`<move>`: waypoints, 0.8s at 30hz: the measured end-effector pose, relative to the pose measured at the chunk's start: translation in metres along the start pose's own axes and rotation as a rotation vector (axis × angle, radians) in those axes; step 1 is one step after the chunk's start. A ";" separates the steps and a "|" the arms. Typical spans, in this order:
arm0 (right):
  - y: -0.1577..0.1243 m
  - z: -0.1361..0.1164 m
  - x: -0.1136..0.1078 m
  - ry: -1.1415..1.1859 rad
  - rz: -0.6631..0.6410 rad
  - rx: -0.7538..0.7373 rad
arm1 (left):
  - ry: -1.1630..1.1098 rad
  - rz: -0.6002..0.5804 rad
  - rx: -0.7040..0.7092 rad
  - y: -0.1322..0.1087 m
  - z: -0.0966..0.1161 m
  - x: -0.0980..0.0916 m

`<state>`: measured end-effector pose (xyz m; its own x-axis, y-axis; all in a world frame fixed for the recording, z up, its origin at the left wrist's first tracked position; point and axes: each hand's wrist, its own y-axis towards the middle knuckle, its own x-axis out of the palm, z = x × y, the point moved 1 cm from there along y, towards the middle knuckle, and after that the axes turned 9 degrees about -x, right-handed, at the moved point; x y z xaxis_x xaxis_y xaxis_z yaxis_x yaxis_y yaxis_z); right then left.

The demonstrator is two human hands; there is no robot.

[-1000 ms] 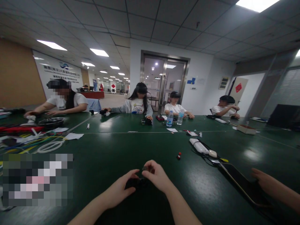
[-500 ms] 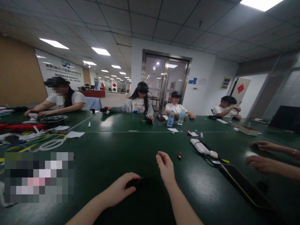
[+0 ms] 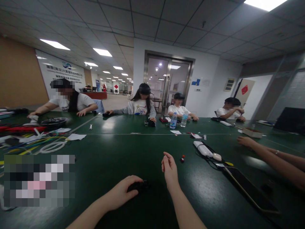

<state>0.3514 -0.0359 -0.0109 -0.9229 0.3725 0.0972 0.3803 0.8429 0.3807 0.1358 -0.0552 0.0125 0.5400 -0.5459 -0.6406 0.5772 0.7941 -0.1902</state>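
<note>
My left hand (image 3: 122, 191) rests on the dark green table (image 3: 124, 152), fingers closed around a small black object (image 3: 140, 185). My right hand (image 3: 169, 169) is lifted just above the table to the right of that object, seen edge-on. Its fingers are loosely stretched and slightly apart, and nothing shows in them. A small red and black piece (image 3: 182, 158) lies on the table a little beyond and to the right of my right hand.
A white elongated device (image 3: 202, 148) with cables and a dark flat slab (image 3: 247, 189) lie to the right. A co-worker's arms (image 3: 269, 156) reach in from the right edge. Coloured cables (image 3: 45, 143) lie at the left. Several people sit at the far side, with two water bottles (image 3: 173, 121).
My right hand left the black object, rose and moved right and forward. The left hand stayed put. The co-worker's arm on the right reached farther across the table.
</note>
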 end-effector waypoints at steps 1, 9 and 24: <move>0.000 0.001 0.000 0.003 -0.002 0.001 | -0.001 0.000 -0.006 -0.001 0.001 0.000; 0.001 0.005 -0.001 0.041 0.014 0.054 | -0.011 0.003 0.011 -0.001 0.003 0.000; -0.001 -0.005 0.001 -0.030 -0.031 0.066 | -0.001 0.002 0.008 0.001 -0.003 0.000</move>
<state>0.3498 -0.0387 -0.0064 -0.9324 0.3567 0.0588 0.3560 0.8775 0.3214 0.1351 -0.0539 0.0101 0.5418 -0.5447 -0.6401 0.5812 0.7930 -0.1828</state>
